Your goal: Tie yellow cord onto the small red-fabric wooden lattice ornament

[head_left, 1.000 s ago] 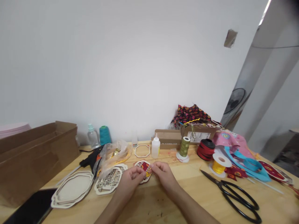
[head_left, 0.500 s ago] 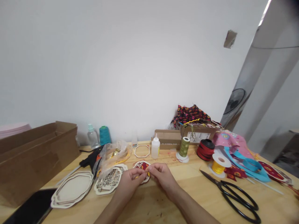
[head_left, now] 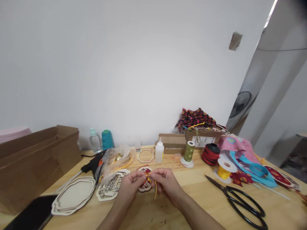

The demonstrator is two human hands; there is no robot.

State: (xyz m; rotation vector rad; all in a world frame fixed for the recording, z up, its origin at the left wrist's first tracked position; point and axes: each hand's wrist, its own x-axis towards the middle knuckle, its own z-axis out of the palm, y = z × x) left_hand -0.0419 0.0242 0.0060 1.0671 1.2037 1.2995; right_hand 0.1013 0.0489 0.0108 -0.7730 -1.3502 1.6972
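Observation:
Both hands meet over a small red ornament (head_left: 144,186) with a pale wooden lattice frame, which lies on the table. My left hand (head_left: 131,185) pinches a yellow cord (head_left: 155,191) between thumb and fingertips. From the other side, my right hand (head_left: 165,182) has its thumb and forefinger closed on the same cord. A small loop or knot of it shows between the fingertips, and one loose end hangs down by my right fingers. The fingers partly cover the ornament.
Lattice wooden frames (head_left: 111,187) and stacked wooden plates (head_left: 74,195) lie left, near a black glue gun (head_left: 92,164). A glue bottle (head_left: 159,152) and a green thread spool (head_left: 189,151) stand behind. Black scissors (head_left: 240,199) and a yellow cord spool (head_left: 224,169) are right.
My hands have stayed over the ornament and shifted slightly. More yellow cord now shows between the fingertips, with its loose end hanging down by the right hand.

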